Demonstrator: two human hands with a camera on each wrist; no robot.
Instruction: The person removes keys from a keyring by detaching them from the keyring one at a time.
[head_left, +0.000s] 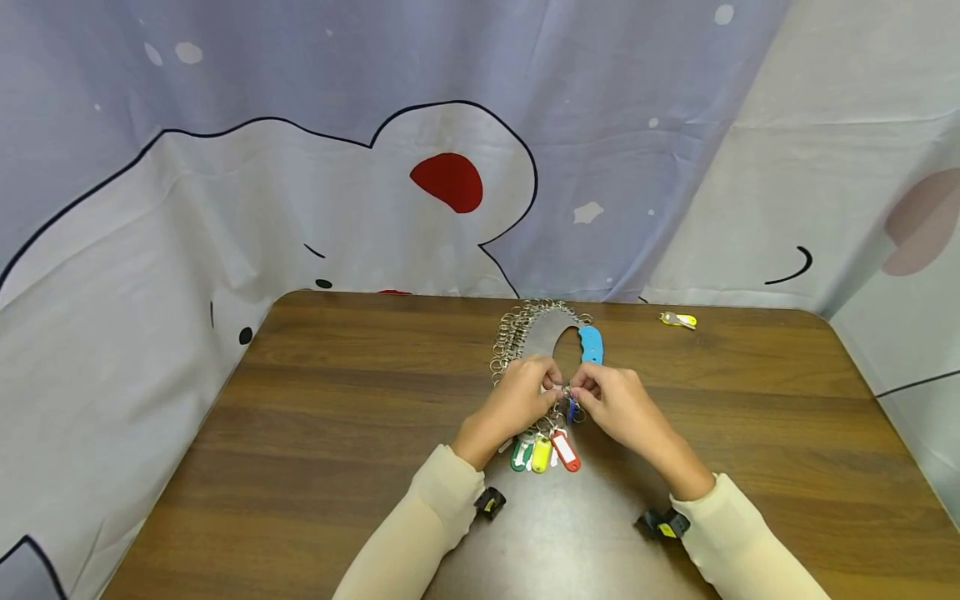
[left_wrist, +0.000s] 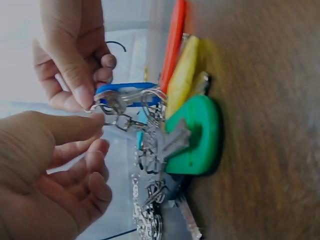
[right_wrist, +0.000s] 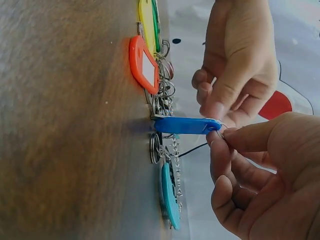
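Note:
My left hand (head_left: 523, 390) and right hand (head_left: 617, 402) meet at the near end of a curved grey key holder (head_left: 537, 335) with a light-blue handle (head_left: 592, 344). Between thumbs and fingers both hands pinch a small split ring at the top of a blue key tag (right_wrist: 182, 125). A silver key (left_wrist: 117, 101) hangs beside this tag. Below my left hand, a red key tag (head_left: 566, 451), a yellow key tag (head_left: 541, 456) and a green key tag (left_wrist: 200, 137) hang with keys. Fingers partly hide the ring.
Many metal rings (head_left: 504, 340) line the holder's outer left edge. Another yellow key tag (head_left: 679, 320) lies near the back right of the wooden table (head_left: 360, 400). A printed curtain (head_left: 300, 200) hangs behind the table. Black devices sit at both wrists.

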